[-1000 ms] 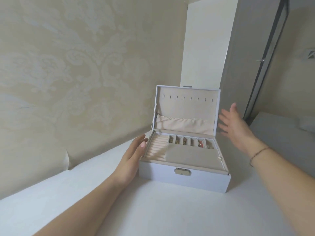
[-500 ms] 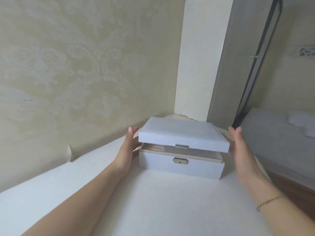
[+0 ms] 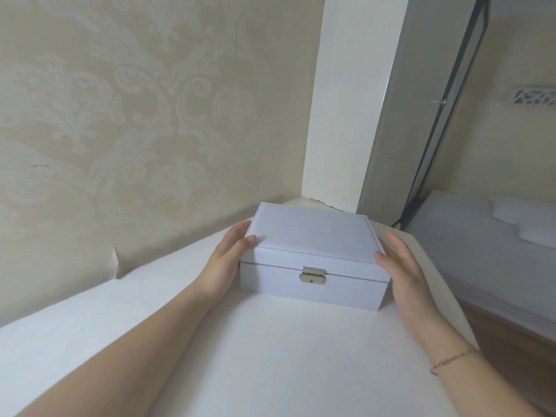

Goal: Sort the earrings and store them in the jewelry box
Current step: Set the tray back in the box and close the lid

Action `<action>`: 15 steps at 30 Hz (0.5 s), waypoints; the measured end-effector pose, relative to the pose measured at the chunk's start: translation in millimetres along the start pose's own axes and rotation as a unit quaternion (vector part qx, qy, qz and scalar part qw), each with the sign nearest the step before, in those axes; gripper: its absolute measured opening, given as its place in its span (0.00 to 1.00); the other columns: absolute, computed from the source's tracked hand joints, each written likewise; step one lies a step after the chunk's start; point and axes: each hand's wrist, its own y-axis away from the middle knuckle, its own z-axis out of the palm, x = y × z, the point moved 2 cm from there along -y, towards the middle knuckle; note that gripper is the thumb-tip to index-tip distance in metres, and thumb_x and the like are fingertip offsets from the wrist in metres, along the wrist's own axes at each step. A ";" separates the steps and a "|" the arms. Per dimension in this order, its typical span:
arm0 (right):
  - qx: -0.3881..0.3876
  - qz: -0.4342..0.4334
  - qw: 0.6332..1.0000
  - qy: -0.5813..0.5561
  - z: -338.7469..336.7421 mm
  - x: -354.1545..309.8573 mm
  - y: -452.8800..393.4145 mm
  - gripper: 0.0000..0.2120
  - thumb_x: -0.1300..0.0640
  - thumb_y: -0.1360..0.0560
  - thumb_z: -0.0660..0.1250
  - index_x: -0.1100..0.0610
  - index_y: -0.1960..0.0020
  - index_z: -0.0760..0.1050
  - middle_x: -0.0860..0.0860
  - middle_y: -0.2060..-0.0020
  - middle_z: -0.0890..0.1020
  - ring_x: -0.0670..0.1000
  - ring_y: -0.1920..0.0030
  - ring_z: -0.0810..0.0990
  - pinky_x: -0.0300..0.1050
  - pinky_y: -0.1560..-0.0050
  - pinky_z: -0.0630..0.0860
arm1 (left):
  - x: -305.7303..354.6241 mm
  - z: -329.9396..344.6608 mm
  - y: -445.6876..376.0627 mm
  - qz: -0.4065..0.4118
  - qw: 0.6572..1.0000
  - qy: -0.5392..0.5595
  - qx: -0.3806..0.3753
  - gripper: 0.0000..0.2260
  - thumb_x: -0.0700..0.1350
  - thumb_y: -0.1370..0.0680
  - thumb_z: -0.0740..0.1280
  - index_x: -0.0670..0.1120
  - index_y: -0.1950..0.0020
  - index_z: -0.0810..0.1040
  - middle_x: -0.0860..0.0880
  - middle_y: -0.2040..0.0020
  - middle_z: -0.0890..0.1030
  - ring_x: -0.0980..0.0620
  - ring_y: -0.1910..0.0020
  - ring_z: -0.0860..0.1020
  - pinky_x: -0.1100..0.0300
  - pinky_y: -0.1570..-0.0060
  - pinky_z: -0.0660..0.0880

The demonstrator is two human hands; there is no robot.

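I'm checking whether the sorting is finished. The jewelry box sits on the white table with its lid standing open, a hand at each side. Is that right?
Not quite. The head view shows the jewelry box with its lid down and the clasp at the front seam. The rest holds: it sits on the white table, with the left hand and right hand at its sides.

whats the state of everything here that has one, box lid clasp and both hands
jewelry box: closed, sitting flat on the white table
lid: down on the base
clasp: flap down over the front; cannot tell if it is latched
left hand: fingers fairly straight, touching the lid's left edge
right hand: fingers straight, against the box's right side
earrings: none in view
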 end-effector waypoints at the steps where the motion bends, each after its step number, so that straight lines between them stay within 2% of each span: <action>1: -0.006 -0.003 1.000 0.004 -0.1 1.7 0.0 0.22 0.60 0.20 0.62 0.47 0.28 0.66 0.38 0.38 0.76 0.28 0.49 0.76 0.28 0.55 0.72 | 0.3 0.2 -0.1 0.002 1.000 -0.003 0.002 0.20 0.57 0.26 0.63 0.60 0.34 0.72 0.62 0.39 0.80 0.61 0.40 0.77 0.58 0.43 0.72; 4: -0.029 -0.015 0.999 0.023 1.1 1.6 1.9 0.20 0.60 0.20 0.60 0.47 0.30 0.69 0.35 0.41 0.78 0.31 0.47 0.78 0.27 0.55 0.73 | 0.8 0.9 0.7 0.003 1.000 0.003 0.000 0.20 0.56 0.26 0.63 0.60 0.34 0.72 0.61 0.39 0.80 0.61 0.41 0.78 0.59 0.46 0.72; 8: -0.048 -0.031 0.997 0.056 2.9 1.2 4.2 0.19 0.58 0.18 0.58 0.44 0.29 0.68 0.36 0.36 0.75 0.36 0.38 0.74 0.37 0.41 0.69 | 1.3 0.4 1.0 0.006 1.000 -0.006 0.000 0.21 0.56 0.26 0.63 0.60 0.32 0.70 0.61 0.37 0.79 0.61 0.41 0.79 0.59 0.46 0.73; 10: -0.045 -0.059 0.992 0.102 3.3 4.3 8.0 0.15 0.53 0.17 0.57 0.41 0.33 0.69 0.35 0.36 0.72 0.35 0.35 0.69 0.34 0.36 0.65 | 0.4 -0.7 1.7 0.014 1.000 -0.010 0.008 0.21 0.57 0.26 0.64 0.60 0.33 0.71 0.61 0.38 0.79 0.61 0.40 0.78 0.58 0.45 0.73; 12: -0.049 -0.072 0.987 0.136 1.8 8.3 11.6 0.12 0.43 0.20 0.58 0.37 0.36 0.68 0.32 0.36 0.70 0.34 0.36 0.68 0.34 0.36 0.65 | 1.1 0.7 4.2 0.026 0.999 -0.024 0.005 0.22 0.59 0.27 0.67 0.59 0.33 0.71 0.62 0.38 0.79 0.60 0.39 0.78 0.59 0.43 0.74; 14: -0.071 -0.059 0.982 0.166 0.0 11.8 15.6 0.22 0.35 0.28 0.65 0.32 0.36 0.64 0.30 0.35 0.67 0.37 0.36 0.68 0.38 0.41 0.66 | 0.8 3.8 6.4 0.037 0.996 -0.075 -0.019 0.30 0.61 0.30 0.72 0.60 0.30 0.68 0.62 0.37 0.79 0.59 0.38 0.78 0.57 0.41 0.74; 15: -0.077 -0.052 0.978 0.185 -0.1 11.7 16.9 0.29 0.37 0.32 0.70 0.31 0.35 0.62 0.31 0.35 0.67 0.38 0.37 0.70 0.39 0.43 0.67 | -0.8 5.0 6.5 0.038 0.992 -0.116 -0.032 0.35 0.61 0.33 0.75 0.61 0.29 0.66 0.63 0.37 0.78 0.60 0.38 0.77 0.57 0.39 0.74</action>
